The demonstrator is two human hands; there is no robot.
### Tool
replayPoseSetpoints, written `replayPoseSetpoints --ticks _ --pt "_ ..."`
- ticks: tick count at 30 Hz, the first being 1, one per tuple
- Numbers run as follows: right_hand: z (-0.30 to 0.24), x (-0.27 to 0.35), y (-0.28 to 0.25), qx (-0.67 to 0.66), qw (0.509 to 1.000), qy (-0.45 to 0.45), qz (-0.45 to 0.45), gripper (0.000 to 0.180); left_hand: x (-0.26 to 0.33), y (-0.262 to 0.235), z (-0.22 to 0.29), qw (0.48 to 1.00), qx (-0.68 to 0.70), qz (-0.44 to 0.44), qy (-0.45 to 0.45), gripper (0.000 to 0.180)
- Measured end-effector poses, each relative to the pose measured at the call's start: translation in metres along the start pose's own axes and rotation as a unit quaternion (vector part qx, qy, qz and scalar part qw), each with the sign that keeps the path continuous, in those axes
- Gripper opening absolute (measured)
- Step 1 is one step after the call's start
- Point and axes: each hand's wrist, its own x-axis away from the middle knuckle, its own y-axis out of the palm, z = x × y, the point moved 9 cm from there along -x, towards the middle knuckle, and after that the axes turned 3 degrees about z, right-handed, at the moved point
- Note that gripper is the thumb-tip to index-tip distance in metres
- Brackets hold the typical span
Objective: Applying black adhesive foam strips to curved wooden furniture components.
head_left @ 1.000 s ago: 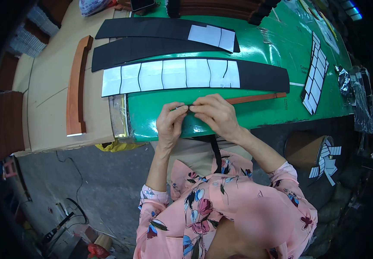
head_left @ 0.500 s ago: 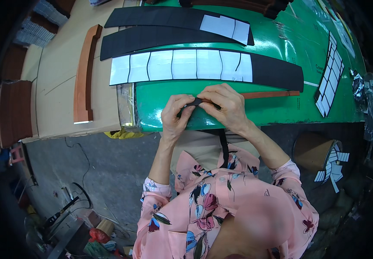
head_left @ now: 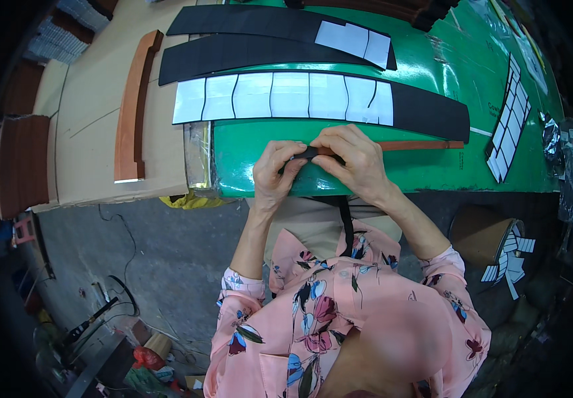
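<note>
- Head view: the left hand (head_left: 274, 176) pinches a small black piece (head_left: 310, 152) between thumb and fingers; the right hand (head_left: 356, 159) is closed on the left end of a brown bar (head_left: 425, 145), which runs out to its right.
- The step seems to be fitting the piece to the bar's end; the next move probably calls for lined-up edges and firm fingertip pressure.
- Beyond both hands lies a white-backed strip (head_left: 286, 96).
- Fingers hide most of the piece and the bar's end, so whether they are joined cannot be told.
</note>
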Motion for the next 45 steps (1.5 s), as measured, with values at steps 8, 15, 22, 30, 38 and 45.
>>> replayPoseSetpoints --ticks 8,15,22,30,38,45 --pt "-0.004 -0.001 -0.001 -0.001 1.0 0.016 -0.01 0.019 0.0 0.003 -0.002 1.0 0.003 0.002 -0.003 0.024" --pt "-0.001 0.001 0.001 0.008 1.0 0.024 -0.016 0.017 -0.001 0.0 0.0 1.0 0.015 -0.001 -0.001 0.025" --pt "0.001 0.003 -0.001 0.006 1.0 0.009 0.011 0.017 -0.001 0.0 0.0 1.0 0.021 0.003 0.008 0.026" --pt "-0.007 0.008 -0.006 0.056 0.996 -0.061 0.045 0.025 -0.003 0.002 0.008 0.999 -0.024 0.001 0.024 0.029" --pt "-0.016 0.005 -0.014 0.023 0.995 -0.07 0.074 0.029 -0.001 0.001 0.012 0.987 -0.142 -0.013 0.073 0.032" --pt "-0.008 0.011 -0.014 0.027 0.998 -0.04 0.035 0.019 -0.003 0.009 0.024 0.997 -0.068 -0.02 0.037 0.02"
